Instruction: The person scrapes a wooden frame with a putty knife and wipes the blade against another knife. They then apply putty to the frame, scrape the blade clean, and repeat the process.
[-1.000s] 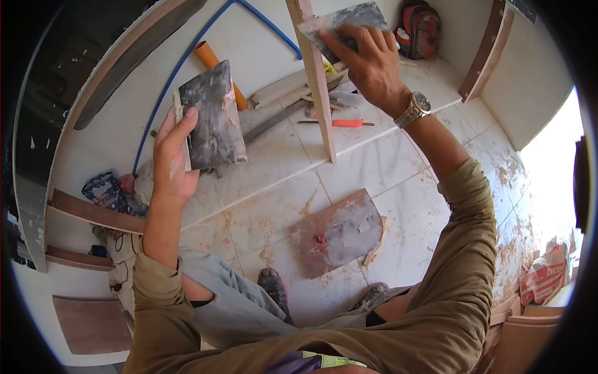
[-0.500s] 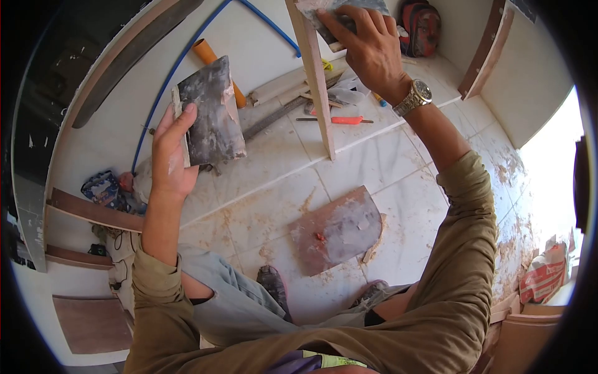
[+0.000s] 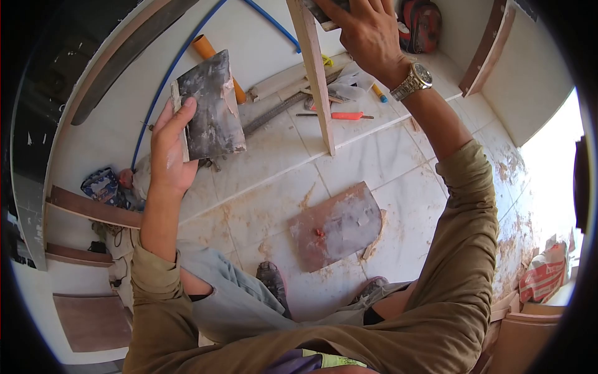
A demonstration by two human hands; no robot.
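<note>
left hand [image 3: 167, 159] fingers curl around a putty-smeared board [image 3: 208, 107], held tilted. right hand [image 3: 367, 31] fingers close on a scraper [image 3: 324, 11] against the wooden upright [image 3: 313, 75]. risk: putty may slide onto the tiles [image 3: 374, 162]; excess pressure may shift the upright.

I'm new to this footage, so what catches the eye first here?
The left hand holds up a grey, putty-smeared board at upper left. The right hand, with a wristwatch, presses a smaller smeared pad against an upright wooden strip at the top. Below, a smeared brown panel lies on the dusty tiles.
</note>
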